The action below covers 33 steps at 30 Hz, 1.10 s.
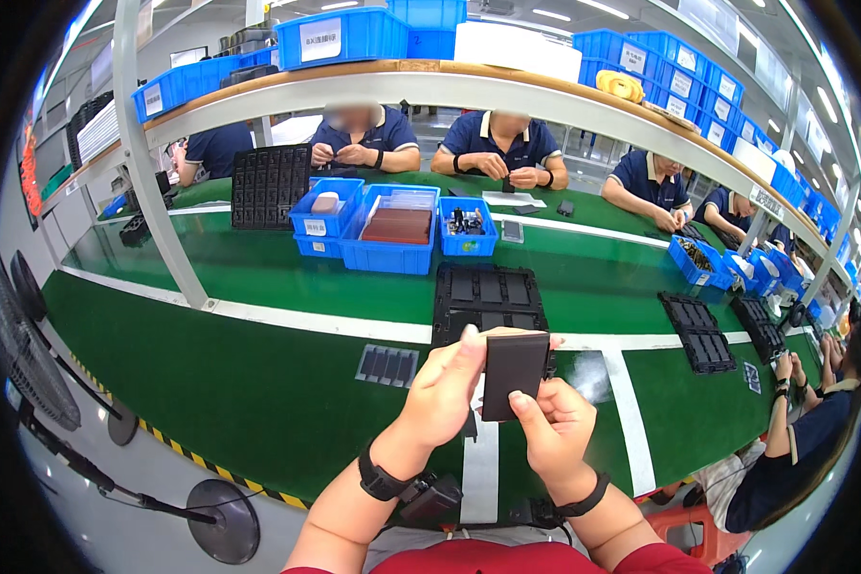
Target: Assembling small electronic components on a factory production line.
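Note:
Held up in front of me is a flat black rectangular block (513,375), standing nearly upright with its broad face toward me. My left hand (444,390) is closed along its left edge, the thumb at the top corner. Lower down, my right hand (559,427) grips the right side, its thumb pressed on the face. Some fingers of both hands are hidden behind the block. Just beyond lies a black compartment tray (488,293), partly covered by my hands. A clear sheet with several dark strips (387,365) rests on the green table left of my left hand.
Blue bins with reddish-brown flat pieces (396,226) and small parts (467,224) stand across the green table (210,354). More black trays (696,330) lie to the right. A shelf (430,78) on posts spans overhead. Co-workers sit opposite and at right; a fan (33,354) stands left.

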Tool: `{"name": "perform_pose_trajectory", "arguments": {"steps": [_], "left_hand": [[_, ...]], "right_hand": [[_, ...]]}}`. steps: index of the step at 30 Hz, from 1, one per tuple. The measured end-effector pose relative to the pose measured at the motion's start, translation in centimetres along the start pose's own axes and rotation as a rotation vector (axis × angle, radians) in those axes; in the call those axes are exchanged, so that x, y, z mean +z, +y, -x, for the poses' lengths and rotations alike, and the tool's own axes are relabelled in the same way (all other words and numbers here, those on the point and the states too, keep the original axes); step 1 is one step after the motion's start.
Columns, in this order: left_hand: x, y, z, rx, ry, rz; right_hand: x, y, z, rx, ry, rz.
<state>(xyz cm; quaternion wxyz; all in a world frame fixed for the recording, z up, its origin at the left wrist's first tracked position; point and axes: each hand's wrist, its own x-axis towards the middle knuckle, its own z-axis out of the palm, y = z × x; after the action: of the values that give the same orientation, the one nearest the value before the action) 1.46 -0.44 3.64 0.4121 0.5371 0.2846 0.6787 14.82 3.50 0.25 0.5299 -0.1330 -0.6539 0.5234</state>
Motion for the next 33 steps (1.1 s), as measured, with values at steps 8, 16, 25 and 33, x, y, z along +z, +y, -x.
{"name": "perform_pose_trajectory", "arguments": {"steps": [8,16,25,33], "left_hand": [[-2.0,0.3,-0.3,0.477,-0.021,-0.606],[-1.0,0.9,1.1,0.765,0.229,-1.345],[-0.4,-0.4,1.5,0.109,-0.092,-0.168],[-3.0,-3.5,2.3,-0.127,-0.073,-0.149]], "right_hand": [[-1.1,-0.4,1.0,0.086,-0.058,-0.071],[-1.3,-0.5,1.9,0.089,0.008,-0.070],[-1.3,0.6,2.5,0.112,-0.072,-0.038],[-1.6,3.7,2.0,0.192,0.036,0.078]]}}
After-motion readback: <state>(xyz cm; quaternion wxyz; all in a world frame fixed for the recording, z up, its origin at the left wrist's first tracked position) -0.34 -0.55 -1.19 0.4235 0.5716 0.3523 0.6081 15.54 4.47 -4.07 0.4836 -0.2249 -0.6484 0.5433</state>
